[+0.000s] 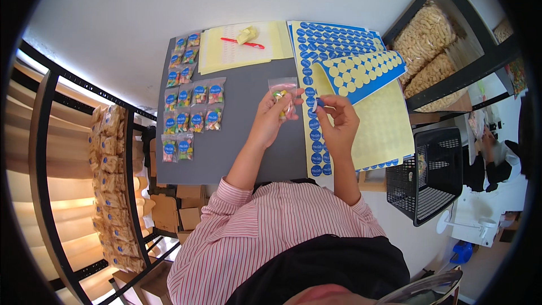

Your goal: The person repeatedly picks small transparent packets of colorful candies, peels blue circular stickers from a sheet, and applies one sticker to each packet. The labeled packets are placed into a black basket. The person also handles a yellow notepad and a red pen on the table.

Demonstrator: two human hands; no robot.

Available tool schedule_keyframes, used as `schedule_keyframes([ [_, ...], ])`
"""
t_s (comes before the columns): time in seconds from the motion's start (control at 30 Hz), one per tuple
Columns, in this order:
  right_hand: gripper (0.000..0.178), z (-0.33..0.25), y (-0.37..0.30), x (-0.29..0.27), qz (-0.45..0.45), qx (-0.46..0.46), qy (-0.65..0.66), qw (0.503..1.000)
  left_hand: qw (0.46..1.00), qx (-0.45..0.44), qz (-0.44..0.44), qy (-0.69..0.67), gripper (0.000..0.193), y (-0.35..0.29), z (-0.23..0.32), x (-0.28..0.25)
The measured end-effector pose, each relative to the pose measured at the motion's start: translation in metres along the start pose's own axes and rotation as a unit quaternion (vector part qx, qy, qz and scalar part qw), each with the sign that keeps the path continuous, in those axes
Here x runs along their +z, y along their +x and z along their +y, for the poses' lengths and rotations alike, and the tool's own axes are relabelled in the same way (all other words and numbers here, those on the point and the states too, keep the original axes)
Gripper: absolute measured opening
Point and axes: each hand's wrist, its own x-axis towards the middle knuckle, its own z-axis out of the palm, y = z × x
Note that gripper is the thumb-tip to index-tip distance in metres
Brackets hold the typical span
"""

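My left hand (267,120) is closed on a small clear zip bag (283,85) of colourful sweets, held over the middle of the grey table. Just to its right, my right hand (341,130) pinches a round blue sticker (320,102) between thumb and finger. Below that hand lies a yellow sheet of blue stickers (316,147). Its upper layer curls back, showing a blue sheet with pale round gaps (361,73). To the left, several filled sweet bags (184,97) with blue round labels lie in rows on the table (243,99).
A red pen (243,43) and a crumpled yellow wrapper (247,35) rest on pale yellow sheets (212,63) at the back. A black plastic basket (435,164) stands right of the table. Racks hold bagged snacks (426,31) at right and more packs (110,164) at left.
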Motion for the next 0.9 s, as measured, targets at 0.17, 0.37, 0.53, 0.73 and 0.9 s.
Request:
schedule_keyframes([
  [0.17,0.033,0.000,-0.002,0.007,0.002,0.080,0.061,0.995,0.995,-0.017,0.007,-0.095,0.034,-0.007,-0.003,-0.012],
  [0.37,0.028,0.007,-0.004,0.010,-0.018,0.129,0.073,0.989,0.996,-0.008,0.035,-0.084,0.042,-0.017,-0.001,-0.013],
  [0.53,0.020,0.010,-0.006,0.012,-0.019,0.125,0.064,0.990,0.998,-0.023,0.020,-0.048,0.045,-0.019,-0.005,-0.021],
  [0.73,0.021,0.013,-0.004,0.011,-0.037,0.072,-0.017,0.997,0.999,0.029,-0.001,0.034,0.055,-0.017,-0.015,-0.024],
  [0.9,0.029,0.007,0.002,0.012,-0.071,0.058,-0.034,0.995,0.999,0.029,-0.007,0.024,0.056,-0.019,-0.015,-0.026],
])
